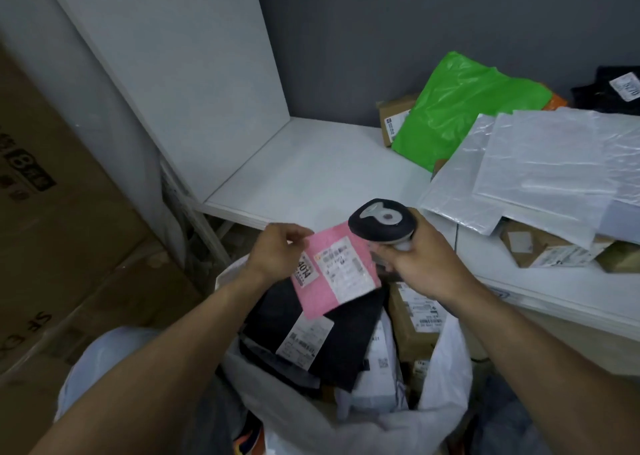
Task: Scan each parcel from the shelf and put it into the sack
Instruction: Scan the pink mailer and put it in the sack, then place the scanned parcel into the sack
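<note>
My left hand point(277, 252) pinches a small pink parcel point(337, 269) by its left edge, label side up, above the open white sack point(446, 402). My right hand point(420, 264) grips a black and white barcode scanner point(381, 224), its head just above the pink parcel's upper right corner. Inside the sack lie a black mailer with a white label point(329, 343), a cardboard box point(415, 319) and white mailers. On the white shelf point(311, 177) to the right lie more parcels: a green bag point(457, 108), silver mailers point(540, 163), brown boxes.
Large cardboard cartons point(52, 229) stack up on the left beside the shelf's white side panel point(173, 56). A black parcel point(613, 87) sits at the far right of the shelf. A taped box point(550, 250) lies under the silver mailers.
</note>
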